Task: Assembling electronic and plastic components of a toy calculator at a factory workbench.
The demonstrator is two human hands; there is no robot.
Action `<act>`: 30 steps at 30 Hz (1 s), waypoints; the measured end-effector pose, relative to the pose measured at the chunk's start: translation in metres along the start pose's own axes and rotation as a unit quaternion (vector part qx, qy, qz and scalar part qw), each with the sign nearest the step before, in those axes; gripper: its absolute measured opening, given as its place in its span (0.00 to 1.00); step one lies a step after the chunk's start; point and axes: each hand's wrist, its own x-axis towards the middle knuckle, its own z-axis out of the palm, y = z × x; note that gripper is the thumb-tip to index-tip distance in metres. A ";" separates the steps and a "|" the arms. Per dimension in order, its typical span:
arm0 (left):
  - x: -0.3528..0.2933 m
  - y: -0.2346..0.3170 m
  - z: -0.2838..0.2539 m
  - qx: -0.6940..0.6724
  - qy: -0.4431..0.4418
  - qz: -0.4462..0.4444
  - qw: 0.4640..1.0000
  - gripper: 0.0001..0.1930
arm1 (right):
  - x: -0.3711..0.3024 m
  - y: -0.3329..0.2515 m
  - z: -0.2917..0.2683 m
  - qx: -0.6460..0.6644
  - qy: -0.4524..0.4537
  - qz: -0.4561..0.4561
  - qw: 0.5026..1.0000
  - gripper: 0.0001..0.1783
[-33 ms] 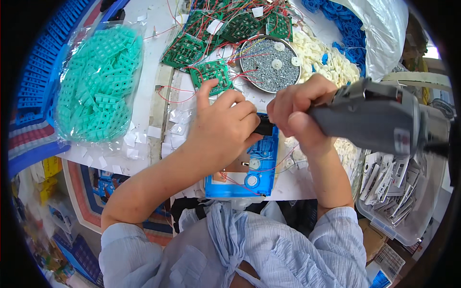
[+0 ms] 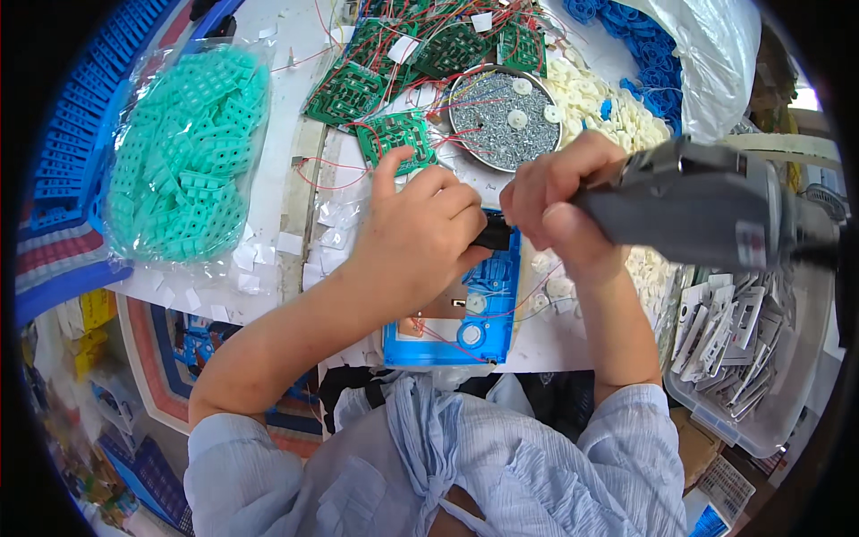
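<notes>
A blue plastic casing [image 2: 497, 331] lies open on the table in front of me, with thin red wires, a brown board and a round opening in its near half. My left hand [image 2: 416, 224] bends over its far part, one finger raised and the others curled. Thumb and fingertips close about a black part [image 2: 492, 233] at the casing's far end. Wrapped round a grey power screwdriver [image 2: 689, 210] is my right hand [image 2: 564, 201], close to the left fingertips. The tool points leftward; its tip is hidden behind my hands.
Beyond my hands lie green circuit boards [image 2: 394, 139] with red wires and a round dish of screws [image 2: 501, 121]. Cream plastic parts [image 2: 599, 112] are heaped beside it. At left sits a bag of green parts [image 2: 188, 161]; at right, a clear bin [image 2: 778, 394] of pale parts.
The power screwdriver and my right hand have shifted up slightly in the picture. My left hand stays at the black part, and the casing looks unchanged.
</notes>
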 end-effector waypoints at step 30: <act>-0.441 -0.038 -0.073 -0.556 0.333 -0.576 0.498 0.28 | -0.032 -0.082 -0.051 -0.413 0.012 -0.063 0.909 0.11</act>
